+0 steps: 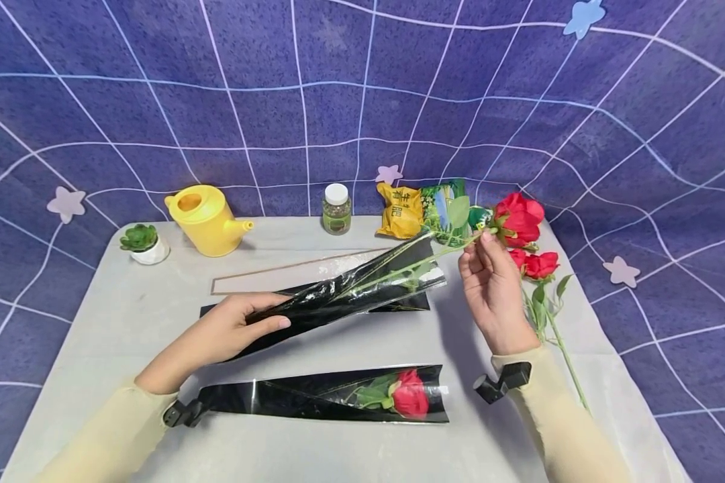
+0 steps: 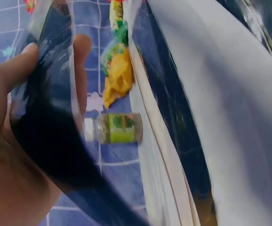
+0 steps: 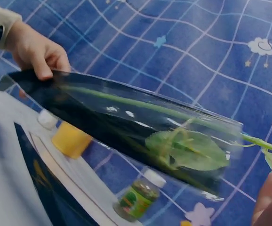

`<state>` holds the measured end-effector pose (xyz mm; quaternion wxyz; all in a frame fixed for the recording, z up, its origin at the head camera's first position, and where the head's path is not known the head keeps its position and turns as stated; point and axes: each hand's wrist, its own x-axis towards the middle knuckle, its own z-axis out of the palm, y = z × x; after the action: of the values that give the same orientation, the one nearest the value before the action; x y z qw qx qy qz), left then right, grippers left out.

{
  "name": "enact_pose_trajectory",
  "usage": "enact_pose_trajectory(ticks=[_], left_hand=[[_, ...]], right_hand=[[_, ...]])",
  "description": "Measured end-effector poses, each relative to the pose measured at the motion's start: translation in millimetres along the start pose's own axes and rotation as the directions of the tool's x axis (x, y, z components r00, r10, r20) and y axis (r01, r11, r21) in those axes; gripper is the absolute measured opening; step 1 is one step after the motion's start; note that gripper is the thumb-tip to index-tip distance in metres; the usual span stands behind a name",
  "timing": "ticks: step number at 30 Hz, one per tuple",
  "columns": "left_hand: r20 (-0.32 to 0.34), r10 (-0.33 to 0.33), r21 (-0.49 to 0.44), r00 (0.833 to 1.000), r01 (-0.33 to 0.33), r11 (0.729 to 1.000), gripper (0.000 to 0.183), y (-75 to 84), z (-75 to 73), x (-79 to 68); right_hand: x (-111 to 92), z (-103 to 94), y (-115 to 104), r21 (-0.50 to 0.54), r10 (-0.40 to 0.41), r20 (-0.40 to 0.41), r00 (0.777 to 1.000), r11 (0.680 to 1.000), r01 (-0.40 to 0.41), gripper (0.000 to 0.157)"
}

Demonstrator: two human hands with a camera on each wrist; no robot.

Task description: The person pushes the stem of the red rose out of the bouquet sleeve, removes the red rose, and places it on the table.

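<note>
My left hand (image 1: 238, 325) grips a black flower sleeve (image 1: 314, 305) with a clear front near its narrow end, thumb on top, and holds it raised and slanting up to the right. In my right hand (image 1: 492, 288) the stem of a red rose (image 1: 521, 220) is pinched just below the bloom. The rose's green stem (image 3: 140, 104) runs down inside the sleeve, and a leaf (image 3: 197, 149) shows through the clear film in the right wrist view. The bloom stays outside, beyond the sleeve's wide mouth.
A wrapped rose (image 1: 409, 394) lies in its sleeve at the front. Beneath the raised sleeve lie more flat sleeves (image 1: 399, 305). Loose red roses (image 1: 540, 265) lie at right. Along the back stand a potted succulent (image 1: 151, 247), yellow watering can (image 1: 208, 221), jar (image 1: 336, 211) and yellow packet (image 1: 401, 211).
</note>
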<state>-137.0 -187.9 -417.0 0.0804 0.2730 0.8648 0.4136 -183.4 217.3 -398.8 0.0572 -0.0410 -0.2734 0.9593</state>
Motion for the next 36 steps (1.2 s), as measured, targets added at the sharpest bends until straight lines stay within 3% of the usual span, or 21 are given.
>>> enact_pose_trajectory(ticks=[4,11,16,24,27,31,34,36], left_hand=[[0.027,-0.092,0.027,0.995,0.091,0.995,0.033,-17.5,-1.9,3.6],[0.204,-0.142,-0.023,0.969,0.15,0.988,0.03,-54.9,0.3,18.6],[0.263,-0.13,-0.049,0.956,0.148,0.988,0.027,-64.7,2.1,27.5],[0.308,-0.181,-0.011,0.934,0.193,0.981,0.03,-75.8,5.1,36.4],[0.296,-0.199,0.053,0.934,0.192,0.98,0.033,-77.7,6.9,37.7],[0.242,-0.203,0.179,0.949,0.161,0.97,0.04,-75.6,10.1,38.6],[0.182,-0.182,0.269,0.966,0.129,0.955,0.041,-72.9,12.6,39.0],[0.154,-0.17,0.321,0.973,0.113,0.94,0.041,-72.0,14.4,39.0]], right_hand=[[3.8,-10.0,-14.0,-0.023,-0.105,-0.049,0.993,0.994,0.104,0.012],[13.6,-29.7,-51.4,-0.033,-0.219,-0.104,0.97,0.976,0.217,0.014],[18.4,-35.5,-93.1,0.021,-0.3,-0.103,0.948,0.952,0.304,0.013],[17.4,-38.1,-163.0,0.105,-0.367,-0.107,0.924,0.92,0.378,0.016],[14.8,-38.3,-181.1,0.109,-0.358,-0.048,0.932,0.926,0.362,0.012],[9.2,-39.9,-195.4,0.037,-0.265,0.128,0.956,0.964,0.262,0.014],[6.1,-42.1,-195.7,-0.155,-0.124,0.262,0.957,0.974,0.169,0.02],[5.8,-43.4,-189.9,-0.354,-0.022,0.304,0.952,0.926,0.134,0.021]])
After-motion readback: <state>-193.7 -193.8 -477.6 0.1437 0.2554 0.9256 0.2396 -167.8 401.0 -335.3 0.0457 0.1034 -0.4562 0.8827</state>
